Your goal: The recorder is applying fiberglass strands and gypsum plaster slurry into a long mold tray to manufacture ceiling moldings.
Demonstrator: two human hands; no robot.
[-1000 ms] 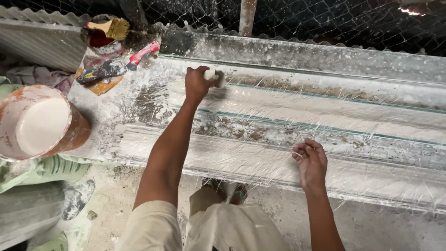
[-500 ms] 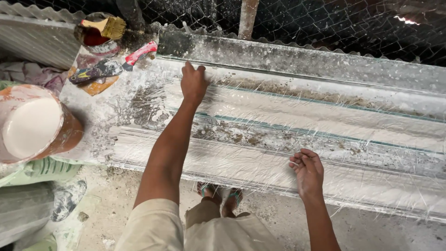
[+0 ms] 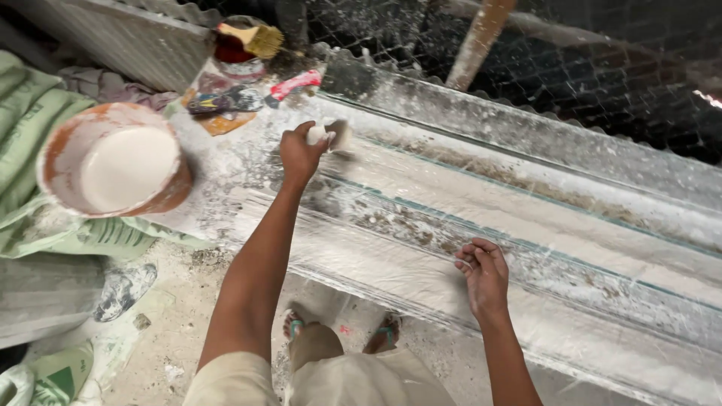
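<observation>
White and wet with plaster, the small lump (image 3: pixel 329 135) I hold sits near the upper middle of the frame, pinched between the thumb and fingers of my left hand (image 3: pixel 301 154). That hand is closed around it, arm stretched out from the bottom of the frame, and the lump touches the long white mould (image 3: pixel 571 225) at its left end. What kind of pad or tool the lump is, I cannot tell.

My right hand (image 3: pixel 483 274) rests lower and to the right, on the near ridge of the same mould. Its fingers are curled in loosely and hold nothing that I can see. The mould runs as a ridged band from the upper middle down to the lower right, smeared with white and streaked with brownish patches and a thin green line.

At the left of the frame stands a round bowl (image 3: pixel 113 162) with a rust-coloured rim, full of white plaster, well apart from my left hand. It sits on green sacks (image 3: pixel 30 135). Above it, near the top edge, a brush (image 3: pixel 252 37) with pale bristles lies across a tin (image 3: pixel 237 60), and just to the right lies a red-handled tool (image 3: pixel 297 83). Wire mesh (image 3: pixel 602 68) fills the dark upper right. My feet in sandals (image 3: pixel 342 331) show at the bottom, on dusty ground.
</observation>
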